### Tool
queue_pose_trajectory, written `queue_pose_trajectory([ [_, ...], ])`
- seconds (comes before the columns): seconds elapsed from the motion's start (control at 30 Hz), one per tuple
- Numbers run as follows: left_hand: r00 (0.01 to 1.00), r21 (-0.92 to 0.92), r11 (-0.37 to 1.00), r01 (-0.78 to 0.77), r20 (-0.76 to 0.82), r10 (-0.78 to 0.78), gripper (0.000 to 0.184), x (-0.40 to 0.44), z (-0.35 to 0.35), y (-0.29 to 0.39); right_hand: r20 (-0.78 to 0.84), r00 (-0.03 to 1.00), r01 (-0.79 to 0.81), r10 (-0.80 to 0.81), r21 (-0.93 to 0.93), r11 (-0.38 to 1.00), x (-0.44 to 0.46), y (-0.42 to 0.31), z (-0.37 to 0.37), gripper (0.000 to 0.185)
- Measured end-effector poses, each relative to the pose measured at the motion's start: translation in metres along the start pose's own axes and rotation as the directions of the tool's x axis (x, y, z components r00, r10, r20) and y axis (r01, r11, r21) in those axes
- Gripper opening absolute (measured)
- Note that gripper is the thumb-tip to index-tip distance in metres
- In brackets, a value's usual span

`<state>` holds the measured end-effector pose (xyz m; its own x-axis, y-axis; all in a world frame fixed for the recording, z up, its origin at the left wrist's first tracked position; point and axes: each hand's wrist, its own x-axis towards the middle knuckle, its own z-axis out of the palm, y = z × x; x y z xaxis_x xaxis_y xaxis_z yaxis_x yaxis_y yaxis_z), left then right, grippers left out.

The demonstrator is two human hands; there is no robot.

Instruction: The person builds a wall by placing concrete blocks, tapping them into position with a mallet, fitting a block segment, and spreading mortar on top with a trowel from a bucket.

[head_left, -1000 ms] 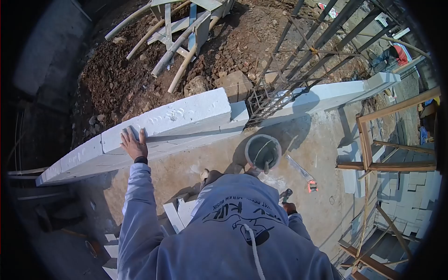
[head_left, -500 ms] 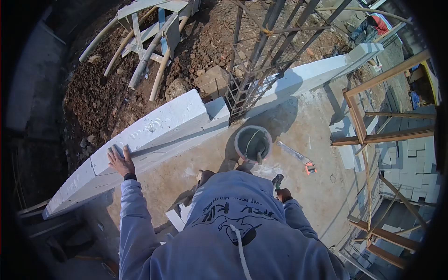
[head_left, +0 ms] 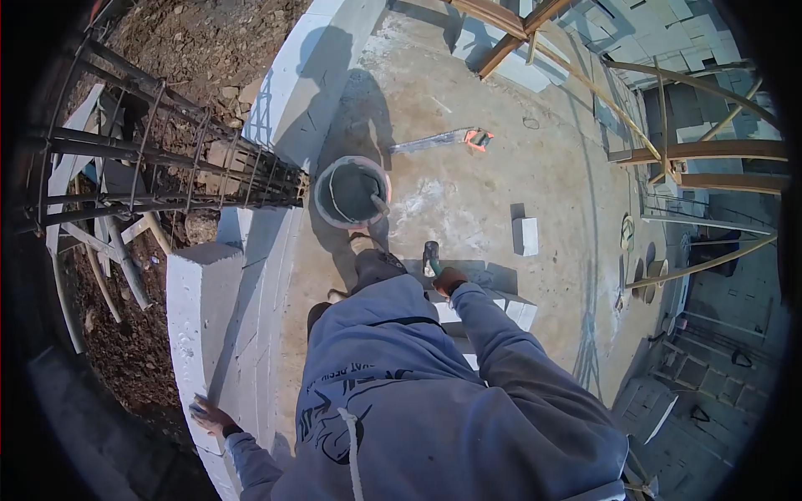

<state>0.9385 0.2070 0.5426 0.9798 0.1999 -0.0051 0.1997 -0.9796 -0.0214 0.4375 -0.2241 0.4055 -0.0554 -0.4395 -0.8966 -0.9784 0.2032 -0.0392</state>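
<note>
Right hand (head_left: 451,282): fingers wrap the hammer (head_left: 431,253), black head ahead and slightly left of them, long axis pointing forward. Left hand (head_left: 214,417): fingers on the wall (head_left: 187,321), spread unclear.

just the one camera in play, worn on the head, and it's tipped forward and steeply down over the wearer's sweatshirt (head_left: 418,434), which looms closest across the bottom! a little farther out sit the left hand (head_left: 213,416), low at the left, and the right hand (head_left: 449,281), near the middle. beyond them, a wide round view, dark-cornered, sweeping from the white block wall (head_left: 196,309) over the floor (head_left: 568,209) to timber beams (head_left: 727,150) at far right!
</note>
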Motion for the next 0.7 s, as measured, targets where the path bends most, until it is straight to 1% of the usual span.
queue_pose_trajectory([
  [0.07,1.000,0.041,0.999,-0.009,0.027,0.008,0.082,0.004,-0.002,-0.002,0.047,0.999,0.023,-0.021,-0.052,0.998,-0.001,0.013,0.026,0.032],
  [0.1,0.997,0.059,0.998,-0.003,0.082,-0.002,0.079,-0.002,-0.011,0.006,0.054,0.998,-0.009,0.010,-0.013,1.000,-0.007,0.020,0.037,0.032],
  [0.2,0.986,-0.038,0.987,-0.159,-0.062,0.156,0.075,0.009,0.011,-0.006,0.073,0.995,-0.079,0.073,0.082,0.993,-0.030,0.028,0.067,0.033],
  [0.27,0.977,-0.076,0.975,-0.209,-0.046,0.206,0.072,0.016,0.014,-0.008,0.092,0.991,-0.108,0.099,0.101,0.989,-0.040,0.033,0.086,0.033],
  [0.3,0.974,-0.094,0.969,-0.228,-0.041,0.225,0.070,0.014,0.012,-0.005,0.111,0.991,-0.079,0.073,0.049,0.996,-0.029,0.046,0.109,0.032],
  [0.37,0.960,-0.144,0.953,-0.268,-0.122,0.252,0.067,0.002,0.016,-0.005,0.151,0.989,0.010,0.004,-0.089,0.996,-0.022,0.065,0.141,0.030],
  [0.4,0.964,-0.185,0.948,-0.259,-0.104,0.244,0.065,-0.006,0.008,0.002,0.110,0.991,-0.075,0.078,-0.026,0.997,-0.042,0.060,0.140,0.027],
  [0.43,0.951,-0.122,0.951,-0.283,-0.164,0.262,0.064,0.005,0.027,-0.011,0.237,0.944,0.313,-0.228,-0.433,0.845,-0.009,0.090,0.174,0.023],
  [0.47,0.951,-0.137,0.947,-0.289,-0.153,0.268,0.061,-0.006,0.017,-0.003,0.250,0.947,0.298,-0.203,-0.441,0.846,-0.027,0.084,0.166,0.021],
  [0.5,0.945,-0.103,0.948,-0.301,-0.163,0.283,0.059,-0.008,0.017,-0.004,0.295,0.934,0.323,-0.203,-0.449,0.833,-0.033,0.084,0.167,0.021],
  [0.53,0.937,-0.073,0.943,-0.325,-0.156,0.311,0.057,-0.008,0.017,-0.004,0.346,0.894,0.443,-0.285,-0.587,0.678,-0.007,0.105,0.191,0.021],
  [0.57,0.930,-0.103,0.936,-0.337,-0.188,0.314,0.055,-0.013,0.011,0.001,0.324,0.891,0.452,-0.317,-0.585,0.673,-0.010,0.106,0.193,0.020],
  [0.6,0.920,-0.141,0.921,-0.363,-0.210,0.331,0.053,-0.018,0.008,0.006,0.289,0.896,0.444,-0.337,-0.581,0.682,-0.017,0.107,0.190,0.020],
  [0.67,0.930,-0.184,0.918,-0.353,-0.181,0.321,0.052,-0.029,-0.005,0.014,0.177,0.969,0.227,-0.173,-0.356,0.907,-0.026,0.105,0.191,0.023],
  [0.7,0.932,-0.205,0.913,-0.352,-0.162,0.323,0.051,-0.033,-0.009,0.018,0.141,0.987,0.102,-0.072,-0.214,0.971,-0.030,0.105,0.190,0.025],
])
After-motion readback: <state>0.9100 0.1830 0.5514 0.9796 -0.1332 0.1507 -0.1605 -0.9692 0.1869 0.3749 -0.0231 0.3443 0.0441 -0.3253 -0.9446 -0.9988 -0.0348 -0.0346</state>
